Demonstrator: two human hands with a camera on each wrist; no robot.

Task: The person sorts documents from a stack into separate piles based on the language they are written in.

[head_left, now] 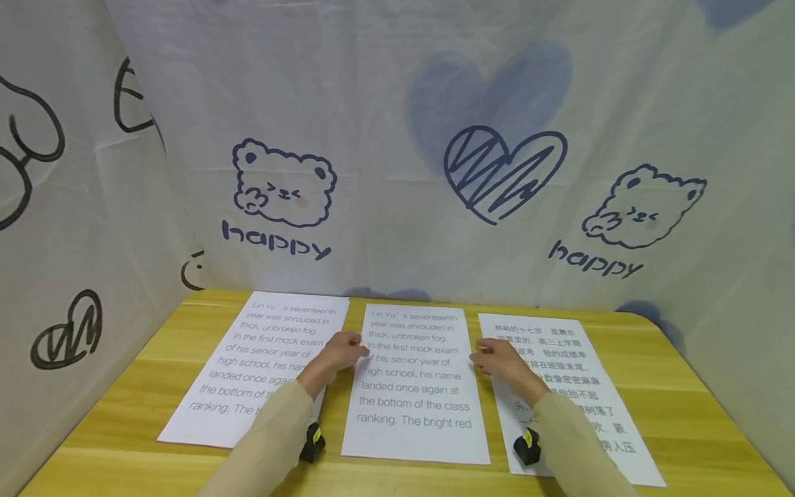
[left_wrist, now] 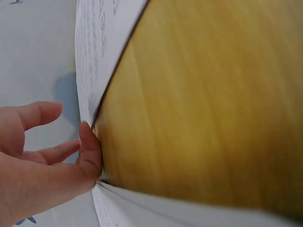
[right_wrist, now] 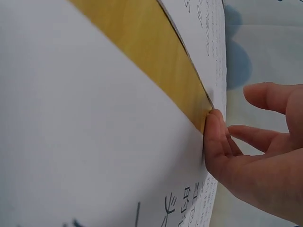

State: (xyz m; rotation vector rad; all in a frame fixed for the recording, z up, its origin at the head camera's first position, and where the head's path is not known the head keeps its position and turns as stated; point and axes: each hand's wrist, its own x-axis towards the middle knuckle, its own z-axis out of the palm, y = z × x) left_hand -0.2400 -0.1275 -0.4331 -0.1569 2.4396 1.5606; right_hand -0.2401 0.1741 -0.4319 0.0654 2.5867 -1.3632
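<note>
The left grip (head_left: 335,352), a bare hand, is loosely bent, its digits spread apart and clasping nothing, with fingertips at the left edge of the middle sheet (head_left: 413,383); the right grip (head_left: 502,359) mirrors it at that sheet's right edge, fingers equally slack and clasping nothing. The middle sheet lies flat between them on the desk (head_left: 102,428): smooth, matt white paper, rectangular with crisp straight edges, printed in thin grey English lettering from "Lin Yu's seventeenth" down to "The bright red". Left of the middle sheet lies the left sheet (head_left: 248,373), white and slanted, with the same opening lines, partly covered by a loose beige sleeve (head_left: 276,435). Right of the middle sheet lies the right sheet (head_left: 580,379), tilted the other way and bearing Chinese characters, under the other sleeve (head_left: 574,442). Around the middle sheet the desk shows glossy yellow wood grain and rounded far corners. Beyond the middle sheet hangs a white cloth (head_left: 385,124), softly creased, printed with blue hearts, bear heads and the word "happy".
</note>
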